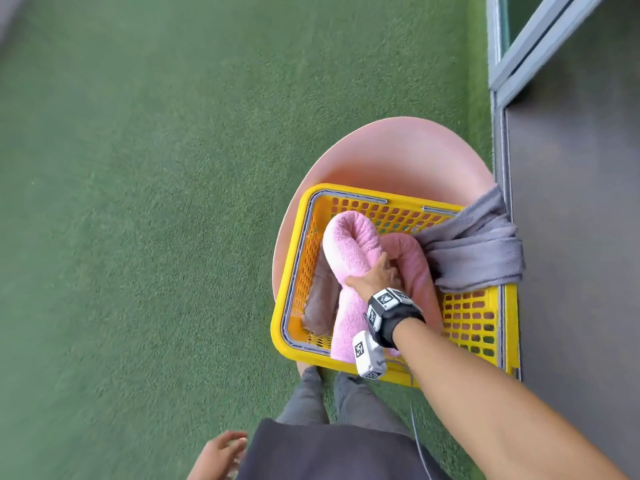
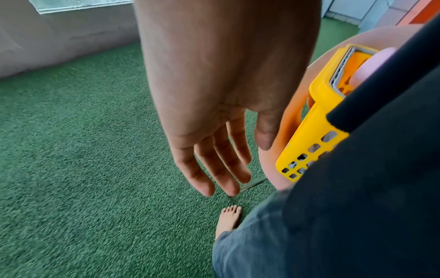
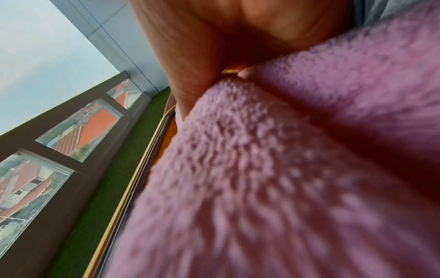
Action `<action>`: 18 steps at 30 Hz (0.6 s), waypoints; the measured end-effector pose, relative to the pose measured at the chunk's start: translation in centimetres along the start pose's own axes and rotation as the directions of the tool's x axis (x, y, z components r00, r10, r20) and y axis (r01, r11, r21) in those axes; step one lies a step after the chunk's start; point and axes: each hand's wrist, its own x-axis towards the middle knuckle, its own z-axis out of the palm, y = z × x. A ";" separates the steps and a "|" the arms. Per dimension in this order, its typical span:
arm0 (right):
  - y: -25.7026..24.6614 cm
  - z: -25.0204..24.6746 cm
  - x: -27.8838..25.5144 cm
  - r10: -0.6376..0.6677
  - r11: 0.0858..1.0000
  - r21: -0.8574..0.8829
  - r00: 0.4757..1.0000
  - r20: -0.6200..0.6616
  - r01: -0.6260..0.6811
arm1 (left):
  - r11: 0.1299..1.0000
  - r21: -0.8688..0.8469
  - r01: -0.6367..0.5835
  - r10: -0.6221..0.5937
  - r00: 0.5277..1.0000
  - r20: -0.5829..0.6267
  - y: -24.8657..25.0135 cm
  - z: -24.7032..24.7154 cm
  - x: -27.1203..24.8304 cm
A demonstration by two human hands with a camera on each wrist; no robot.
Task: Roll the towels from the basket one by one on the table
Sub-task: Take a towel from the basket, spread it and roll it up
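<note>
A yellow plastic basket (image 1: 377, 199) sits on a round pink stool (image 1: 398, 150). Inside it a light pink towel (image 1: 349, 244) arches up in a fold, with a darker pink towel (image 1: 412, 261) beside it and a brown towel (image 1: 320, 299) at the left. A grey towel (image 1: 474, 251) hangs over the basket's right rim. My right hand (image 1: 375, 277) grips the light pink towel (image 3: 262, 178) at its middle, thumb on one side, fingers tucked into the fold. My left hand (image 2: 226, 165) hangs beside my body, fingers straight and holding nothing, left of the basket (image 2: 316, 112).
Green artificial turf (image 1: 156, 202) covers the floor all around. A dark table surface (image 1: 571, 202) with a grey metal frame stands just right of the stool. My legs (image 1: 329, 403) and a bare foot (image 2: 228, 218) are close to the stool's near side.
</note>
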 end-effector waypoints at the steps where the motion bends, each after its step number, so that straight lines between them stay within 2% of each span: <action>1: -0.5 0.3 0.0 0.001 1.000 0.024 1.000 0.000 -0.001 | 1.000 -0.011 -0.016 0.016 1.000 -0.004 0.7 -0.3 -0.3; 4: -1.3 1.4 0.3 -0.045 0.994 0.100 0.997 0.060 0.039 | 0.997 -0.078 -0.025 0.024 1.000 -0.015 1.6 -1.6 0.8; 7: -0.2 0.9 -0.6 -0.089 0.996 0.043 0.980 0.177 0.083 | 0.997 -0.057 -0.048 0.048 0.999 -0.001 2.6 -2.7 1.3; 11: 4.6 -0.2 -2.2 -0.130 0.991 -0.012 0.977 0.167 0.134 | 0.996 0.041 -0.082 0.081 0.996 0.032 3.9 -3.9 2.2; 14: 9.3 -1.6 -3.3 -0.089 0.996 0.009 0.984 0.155 0.089 | 0.954 0.192 -0.230 0.230 0.973 0.026 7.0 -3.8 2.3; 18: 14.5 -5.6 -4.0 -0.057 0.998 0.040 0.996 0.074 0.054 | 0.791 0.390 -0.471 0.505 0.863 0.019 14.4 -1.7 1.6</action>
